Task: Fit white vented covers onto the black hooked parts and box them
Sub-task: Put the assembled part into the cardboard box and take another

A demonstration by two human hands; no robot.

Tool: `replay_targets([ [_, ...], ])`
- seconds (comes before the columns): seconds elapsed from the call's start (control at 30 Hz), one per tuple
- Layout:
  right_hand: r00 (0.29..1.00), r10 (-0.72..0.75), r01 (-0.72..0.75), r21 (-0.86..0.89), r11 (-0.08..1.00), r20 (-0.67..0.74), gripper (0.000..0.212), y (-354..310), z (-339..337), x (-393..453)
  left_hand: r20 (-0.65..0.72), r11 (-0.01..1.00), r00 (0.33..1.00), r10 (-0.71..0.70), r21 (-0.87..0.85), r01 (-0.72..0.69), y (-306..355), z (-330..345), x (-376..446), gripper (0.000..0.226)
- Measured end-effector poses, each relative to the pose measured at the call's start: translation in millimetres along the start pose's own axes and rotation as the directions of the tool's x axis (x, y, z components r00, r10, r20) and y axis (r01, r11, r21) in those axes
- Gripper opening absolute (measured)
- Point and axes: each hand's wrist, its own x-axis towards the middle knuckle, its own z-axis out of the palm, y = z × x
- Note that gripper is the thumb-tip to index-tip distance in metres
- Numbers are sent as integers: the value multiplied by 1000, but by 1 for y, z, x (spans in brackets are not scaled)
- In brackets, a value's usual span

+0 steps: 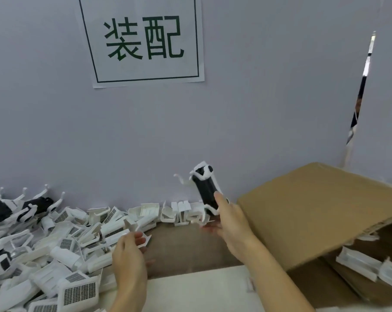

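Observation:
My right hand holds a black hooked part upright by its lower end, a white hook sticking out to its left. My left hand grips a white vented cover just above the heap of white vented covers at the left. More black hooked parts lie at the far left against the wall. A cardboard box stands at the right, its flap raised; finished pieces lie inside it.
A grey partition wall with a paper sign closes off the back. A row of white covers lines the wall's foot. A white sheet lies at the near edge, brown table surface between my hands.

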Motion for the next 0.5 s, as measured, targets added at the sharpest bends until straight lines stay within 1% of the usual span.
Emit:
replay_targets([
  [0.03,999,8,0,212,977,-38,36,-12,-3,0,6,1000,1000,-11,1,11,-1,0,0,30],
  [0.07,996,5,30,376,926,-92,36,-25,-8,0,5,1000,1000,-25,5,25,-2,1,1,30],
  [0.1,988,-3,79,493,866,-154,36,-38,-15,0,-1,999,999,-41,7,41,-3,1,2,30],
  [0.17,964,-18,183,614,768,-265,33,-67,-35,2,-11,997,997,-71,-6,71,-4,2,4,28],
  [0.23,923,-5,269,633,726,-386,33,-97,-64,3,-3,995,996,-95,-11,95,-4,3,4,26],
  [0.3,864,-5,374,634,677,-504,33,-121,-103,7,7,994,994,-111,-12,111,-3,6,1,24],
  [0.33,843,-3,415,648,639,-537,35,-127,-123,9,10,993,993,-119,-10,119,-3,7,-1,23],
  [0.37,845,1,420,663,620,-535,40,-130,-141,12,13,991,991,-130,-12,130,-3,8,-3,23],
  [0.4,861,17,383,672,634,-508,48,-129,-154,15,16,990,990,-142,-16,142,-3,9,-5,22],
  [0.43,881,38,325,661,677,-472,53,-125,-158,18,22,988,988,-155,-19,155,-3,9,-7,21],
  [0.47,900,40,268,625,733,-433,55,-118,-152,18,35,986,986,-165,-18,166,-2,10,-8,20],
  [0.5,918,20,221,553,803,-396,53,-111,-137,16,54,985,984,-170,-12,171,-2,10,-9,20],
])
